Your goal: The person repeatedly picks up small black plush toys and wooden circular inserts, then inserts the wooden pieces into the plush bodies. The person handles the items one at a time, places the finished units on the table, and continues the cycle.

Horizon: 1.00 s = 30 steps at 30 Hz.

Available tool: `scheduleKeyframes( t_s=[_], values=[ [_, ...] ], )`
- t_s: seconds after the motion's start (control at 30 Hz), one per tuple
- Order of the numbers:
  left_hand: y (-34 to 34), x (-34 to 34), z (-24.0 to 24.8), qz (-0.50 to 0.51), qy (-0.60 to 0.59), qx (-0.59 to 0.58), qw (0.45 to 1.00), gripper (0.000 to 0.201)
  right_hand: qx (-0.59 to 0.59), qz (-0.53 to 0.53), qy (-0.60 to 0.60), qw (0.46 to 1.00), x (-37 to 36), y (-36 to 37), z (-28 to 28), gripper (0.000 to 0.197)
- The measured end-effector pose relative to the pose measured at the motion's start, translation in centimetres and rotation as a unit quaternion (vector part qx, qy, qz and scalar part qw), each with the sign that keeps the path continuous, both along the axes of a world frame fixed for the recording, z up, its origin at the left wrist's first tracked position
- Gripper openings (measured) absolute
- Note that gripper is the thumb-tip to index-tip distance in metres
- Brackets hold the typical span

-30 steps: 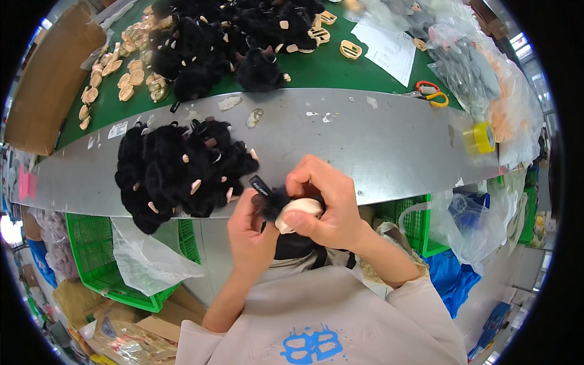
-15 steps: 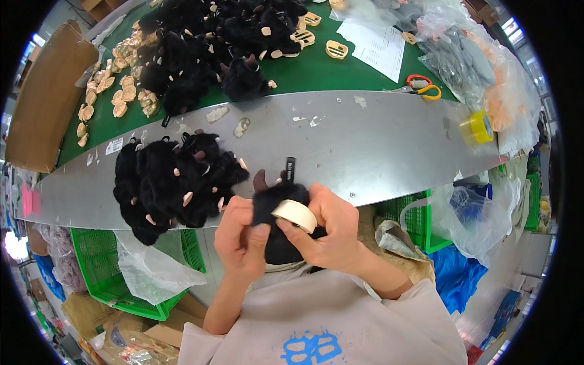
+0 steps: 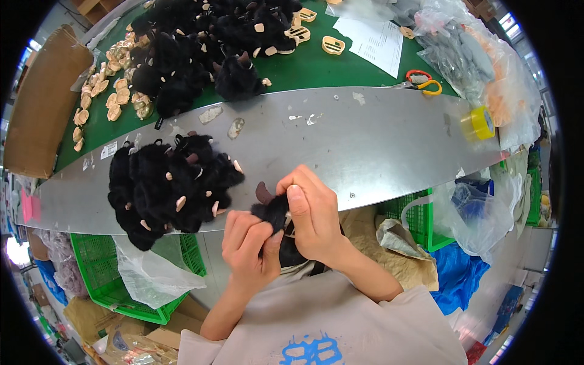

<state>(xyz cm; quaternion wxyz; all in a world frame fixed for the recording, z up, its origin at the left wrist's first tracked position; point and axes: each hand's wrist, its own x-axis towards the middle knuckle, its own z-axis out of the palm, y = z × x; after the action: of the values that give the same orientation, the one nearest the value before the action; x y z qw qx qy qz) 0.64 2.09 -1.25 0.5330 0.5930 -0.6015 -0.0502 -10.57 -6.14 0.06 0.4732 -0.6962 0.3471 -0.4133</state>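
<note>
A small black plush toy [image 3: 275, 210] with a brown horn-like or ear-like piece [image 3: 263, 193] on it is held near my body, just off the front edge of the metal worktop [image 3: 377, 152]. My left hand [image 3: 250, 243] pinches its black fur from the left, fingers curled. My right hand [image 3: 313, 213] is closed on its right side, thumb upward. Much of the toy lies behind my fingers. Left of my hands, a pile of similar black plush toys [image 3: 155, 182] with pale pink parts lies on the metal.
Farther back, more black plush toys [image 3: 176, 67] and beige plastic parts [image 3: 121, 96] cover a green mat [image 3: 292, 73]. Orange-handled scissors [image 3: 423, 82], yellow tape [image 3: 482, 123], and clear bags [image 3: 480, 73] are at right. Green crates [image 3: 91, 261] stand below the edge.
The beige rounded piece under my right thumb and the toy's black tag no longer show. My right hand has turned and risen slightly; my left has shifted a little right and down.
</note>
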Motion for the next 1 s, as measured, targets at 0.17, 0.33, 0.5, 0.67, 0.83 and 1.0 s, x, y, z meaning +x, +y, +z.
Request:
scheduleKeyframes(
  t_s=[0.17, 0.33, 0.5, 0.67, 0.83, 1.0],
  values=[
    [0.8, -1.5, 1.3, -0.021, -0.089, -0.016, 0.996, 0.015, 0.059, -0.005, -0.028, 0.998, 0.1, -0.8, -0.1, 0.038],
    [-0.1, -1.0, 0.3, 0.033, 0.027, 0.038, 0.998, 0.014, 0.105, 0.009, -0.245, 0.964, 0.9, -0.9, -0.2, 0.044],
    [-0.2, -1.4, -0.1, 0.013, 0.001, 0.022, 1.000, 0.008, -0.021, -0.086, -0.109, 0.990, 1.0, 0.2, 1.0, 0.041],
    [0.1, -1.2, -0.5, 0.030, 0.025, 0.038, 0.999, 0.007, -0.122, -0.126, -0.025, 0.984, 1.5, 0.4, 0.9, 0.036],
    [0.5, -1.2, 0.6, 0.003, 0.020, 0.011, 1.000, 0.011, -0.170, -0.191, -0.023, 0.966, 1.3, -2.7, 0.1, 0.026],
    [0.9, -1.3, 1.0, 0.023, 0.052, 0.027, 0.998, 0.013, -0.196, -0.192, -0.013, 0.962, 2.3, -1.9, 0.5, 0.009]
  ],
)
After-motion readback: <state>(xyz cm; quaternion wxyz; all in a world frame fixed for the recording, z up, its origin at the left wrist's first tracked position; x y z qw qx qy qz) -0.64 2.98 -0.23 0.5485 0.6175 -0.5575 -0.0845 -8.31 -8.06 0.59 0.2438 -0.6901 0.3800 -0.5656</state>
